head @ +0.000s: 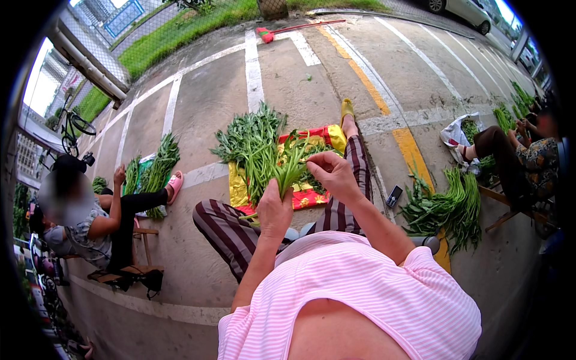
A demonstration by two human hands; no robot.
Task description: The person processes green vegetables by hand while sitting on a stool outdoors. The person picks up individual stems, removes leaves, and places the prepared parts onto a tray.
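My left hand (273, 209) is closed around the lower part of a small bunch of leafy green stems (290, 168), held upright over my lap. Close to its right side, my right hand (335, 173) has thumb and index finger brought together; whether a leaf or stem is between them cannot be told. Below the hands, a red and yellow plastic sheet (299, 201) lies on the concrete, partly hidden by them. A large heap of long-stemmed leafy greens (254, 135) covers its left side and reaches past its far edge. Loose leaves (317, 180) lie on its right part.
A mobile phone (394, 196) and another heap of greens (450, 207) lie to the right, near a grey cylinder (427, 243). Seated people are at the left (96, 216) and right (531, 153), with greens beside them. A red broom (266, 35) lies farther off.
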